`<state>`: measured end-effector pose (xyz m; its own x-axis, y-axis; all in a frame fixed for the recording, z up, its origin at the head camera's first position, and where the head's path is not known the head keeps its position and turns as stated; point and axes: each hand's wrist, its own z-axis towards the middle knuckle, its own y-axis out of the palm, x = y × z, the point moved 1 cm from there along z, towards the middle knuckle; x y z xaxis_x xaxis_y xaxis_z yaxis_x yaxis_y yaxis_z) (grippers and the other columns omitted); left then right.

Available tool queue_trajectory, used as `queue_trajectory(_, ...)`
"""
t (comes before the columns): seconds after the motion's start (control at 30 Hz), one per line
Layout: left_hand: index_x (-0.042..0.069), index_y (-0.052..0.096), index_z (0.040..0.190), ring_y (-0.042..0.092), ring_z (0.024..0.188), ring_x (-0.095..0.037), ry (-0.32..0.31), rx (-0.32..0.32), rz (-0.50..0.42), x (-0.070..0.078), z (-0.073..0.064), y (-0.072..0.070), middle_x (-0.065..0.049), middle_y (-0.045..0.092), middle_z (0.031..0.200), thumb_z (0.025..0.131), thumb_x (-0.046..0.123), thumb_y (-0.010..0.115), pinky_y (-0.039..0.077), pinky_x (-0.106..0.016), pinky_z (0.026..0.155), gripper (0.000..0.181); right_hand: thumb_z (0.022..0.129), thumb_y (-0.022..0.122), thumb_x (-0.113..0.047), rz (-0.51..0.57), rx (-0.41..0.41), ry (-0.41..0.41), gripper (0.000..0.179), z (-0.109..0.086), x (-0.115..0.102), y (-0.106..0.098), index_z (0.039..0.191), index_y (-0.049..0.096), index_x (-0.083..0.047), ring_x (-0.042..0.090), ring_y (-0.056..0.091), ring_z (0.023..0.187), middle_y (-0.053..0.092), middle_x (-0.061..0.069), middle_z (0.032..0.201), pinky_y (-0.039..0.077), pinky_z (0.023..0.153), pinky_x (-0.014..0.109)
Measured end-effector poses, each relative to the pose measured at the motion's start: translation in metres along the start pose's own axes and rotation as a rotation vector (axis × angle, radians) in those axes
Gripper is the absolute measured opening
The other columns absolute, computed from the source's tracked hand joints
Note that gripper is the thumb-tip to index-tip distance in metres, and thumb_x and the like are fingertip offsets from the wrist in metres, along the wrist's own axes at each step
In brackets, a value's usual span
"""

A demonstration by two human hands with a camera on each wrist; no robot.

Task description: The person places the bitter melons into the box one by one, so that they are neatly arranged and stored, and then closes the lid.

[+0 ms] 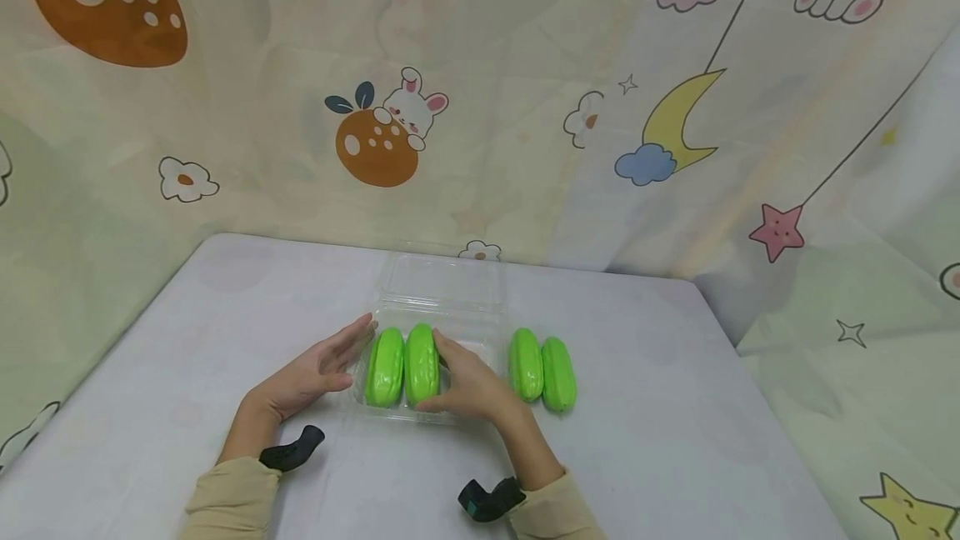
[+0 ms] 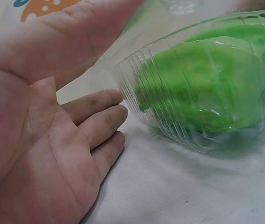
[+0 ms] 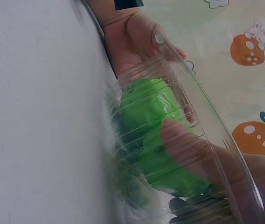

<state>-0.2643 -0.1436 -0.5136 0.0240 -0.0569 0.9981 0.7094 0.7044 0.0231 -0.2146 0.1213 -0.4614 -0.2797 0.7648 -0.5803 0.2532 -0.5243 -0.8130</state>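
Note:
A clear plastic clamshell box [image 1: 468,417] stands on the table with its lid folded back. Inside it, side by side, lie a left green cucumber-shaped piece [image 1: 385,369] and a right green cucumber-shaped piece [image 1: 422,367], both glossy and ridged. My right hand [image 1: 474,382] grips the right piece lengthwise, thumb at its near end and fingers at its far end. The right wrist view shows the thumb [image 3: 183,140] on this piece through the box wall. My left hand [image 1: 315,369] is beside the box's left wall, its extended fingertips [image 2: 116,114] right at the ribbed plastic.
Two more green pieces [image 1: 527,365] lie close together on the white table [image 1: 645,440], right of the box. The transparent lid [image 1: 442,280] reaches toward the table's back edge. A cartoon-printed cloth [image 1: 510,107] hangs behind. Each wrist wears a black strap mount [image 1: 491,500].

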Motion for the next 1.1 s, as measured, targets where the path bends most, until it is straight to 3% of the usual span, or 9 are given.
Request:
queue_trajectory(0.27, 0.023, 0.009, 0.154, -0.007, 0.147, -0.03, -0.002, -0.005, -0.006, 0.002, 0.0022, 0.0003, -0.007, -0.001, 0.162, 0.087, 0.008, 0.066, 0.025, -0.005, 0.102, 0.089, 0.068, 0.085, -0.037, -0.006, -0.002, -0.015, 0.114, 0.0002, 0.0009, 0.0003, 0.151, 0.015, -0.002, 0.024, 0.034, 0.141, 0.03, 0.011, 0.155, 0.031, 0.113, 0.039)
queue_trajectory(0.73, 0.023, 0.008, 0.154, -0.007, 0.146, -0.029, 0.023, 0.0, 0.0, 0.0006, -0.0063, -0.005, -0.01, -0.002, 0.161, 0.089, 0.005, 0.063, 0.026, -0.007, 0.103, 0.086, 0.068, 0.085, -0.027, 0.056, -0.043, -0.081, 0.111, 0.0062, -0.0012, 0.0014, 0.153, 0.015, -0.018, 0.023, 0.036, 0.139, 0.033, 0.008, 0.153, 0.033, 0.112, 0.04)
queue_trajectory(0.87, 0.022, 0.008, 0.154, -0.008, 0.146, -0.031, 0.032, -0.015, -0.013, 0.0003, -0.0046, -0.0036, -0.011, -0.003, 0.161, 0.09, 0.004, 0.062, 0.026, -0.007, 0.104, 0.086, 0.07, 0.084, -0.029, 0.085, -0.051, -0.07, 0.107, 0.0042, 0.0021, 0.001, 0.153, 0.018, -0.023, 0.024, 0.038, 0.138, 0.032, 0.008, 0.153, 0.037, 0.109, 0.04)
queue_trajectory(1.1, 0.023, 0.008, 0.154, -0.008, 0.146, -0.033, 0.02, -0.024, -0.003, -0.0007, 0.0001, -0.001, -0.011, -0.003, 0.161, 0.09, 0.005, 0.062, 0.026, -0.006, 0.102, 0.086, 0.077, 0.077, -0.041, 0.149, -0.089, -0.039, 0.102, -0.0009, 0.0056, -0.0015, 0.153, 0.015, -0.018, 0.028, 0.034, 0.139, 0.022, 0.01, 0.156, 0.037, 0.108, 0.042)
